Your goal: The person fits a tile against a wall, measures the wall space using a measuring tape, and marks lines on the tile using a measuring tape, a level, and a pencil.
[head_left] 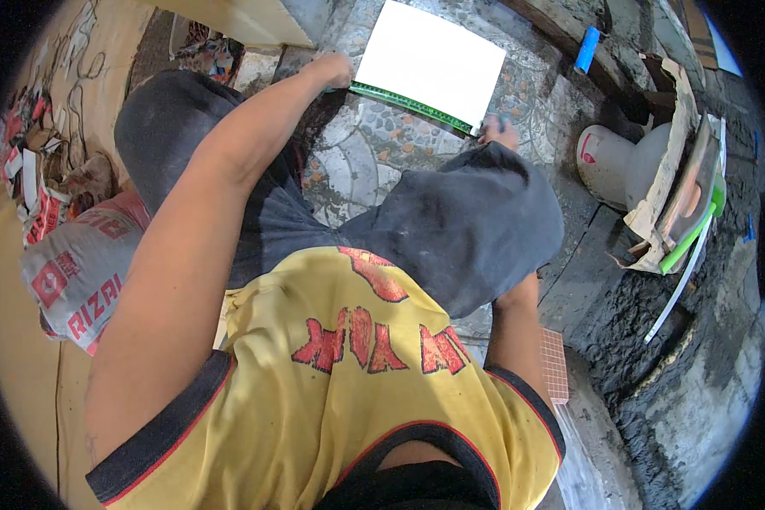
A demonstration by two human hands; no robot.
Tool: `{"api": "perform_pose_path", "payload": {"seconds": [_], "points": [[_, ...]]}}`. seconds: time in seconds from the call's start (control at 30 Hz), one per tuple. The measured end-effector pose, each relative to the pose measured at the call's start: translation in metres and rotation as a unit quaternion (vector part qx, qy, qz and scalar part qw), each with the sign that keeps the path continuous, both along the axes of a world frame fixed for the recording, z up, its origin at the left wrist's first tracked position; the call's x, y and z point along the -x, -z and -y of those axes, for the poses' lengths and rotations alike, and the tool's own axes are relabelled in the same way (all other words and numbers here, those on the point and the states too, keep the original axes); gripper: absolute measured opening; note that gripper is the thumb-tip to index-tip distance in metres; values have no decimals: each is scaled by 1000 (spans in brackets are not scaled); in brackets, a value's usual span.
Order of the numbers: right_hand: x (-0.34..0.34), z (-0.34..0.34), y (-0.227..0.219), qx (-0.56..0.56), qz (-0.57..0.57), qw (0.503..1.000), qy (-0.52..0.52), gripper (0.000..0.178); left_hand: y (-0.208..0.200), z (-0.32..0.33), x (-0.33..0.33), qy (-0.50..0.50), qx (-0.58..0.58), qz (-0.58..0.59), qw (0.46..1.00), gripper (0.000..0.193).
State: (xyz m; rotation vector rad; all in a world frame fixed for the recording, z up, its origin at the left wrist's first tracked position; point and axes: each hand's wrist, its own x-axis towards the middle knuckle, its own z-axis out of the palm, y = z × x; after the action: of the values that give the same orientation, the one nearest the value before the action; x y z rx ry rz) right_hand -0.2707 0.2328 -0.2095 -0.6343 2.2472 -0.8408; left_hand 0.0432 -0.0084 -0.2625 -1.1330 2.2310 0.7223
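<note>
A bright white rectangular sheet or tile [429, 64] lies ahead of me, its surface too bright to show detail. Along its near edge runs a green ruler-like strip [412, 105] with small marks. My left hand [336, 70] is closed at the strip's left end, by the corner of the white piece. At the other end, my right hand [500, 132] has its fingertips closed on the strip, partly hidden behind my right knee. Whether either hand also touches the white piece is hard to make out.
Patterned stone-like flooring [357, 161] lies below. On the right stand a whitish bucket [603, 157], a torn cardboard piece [667, 161] and a green-handled trowel [697, 217]. A blue tube [586, 49] lies beyond. A printed sack [85, 263] sits at left, and a reddish tile [554, 365] near my right arm.
</note>
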Motion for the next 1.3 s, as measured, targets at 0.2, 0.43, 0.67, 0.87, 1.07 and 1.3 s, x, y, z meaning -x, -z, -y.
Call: {"api": "perform_pose_path", "payload": {"seconds": [0.2, 0.43, 0.67, 0.87, 1.07, 1.3], "points": [[44, -38, -32, -27, 56, 993, 105, 44, -9, -7, 16, 86, 37, -14, 996, 25], [50, -87, 9, 89, 72, 992, 60, 26, -15, -13, 28, 90, 27, -55, 994, 23], [26, -70, 47, 120, 157, 980, 9, 25, -9, -2, 8, 123, 20, -22, 992, 20], [3, -54, 27, 113, 62, 990, 65, 18, 3, 0, -3, 170, 60, -144, 973, 18], [-9, -44, 25, 103, 107, 987, 59, 17, -5, -8, -5, 92, 26, -75, 993, 19], [10, -55, 69, 152, 104, 983, 20, 16, -8, -15, 8, 74, 45, -75, 993, 20]]}}
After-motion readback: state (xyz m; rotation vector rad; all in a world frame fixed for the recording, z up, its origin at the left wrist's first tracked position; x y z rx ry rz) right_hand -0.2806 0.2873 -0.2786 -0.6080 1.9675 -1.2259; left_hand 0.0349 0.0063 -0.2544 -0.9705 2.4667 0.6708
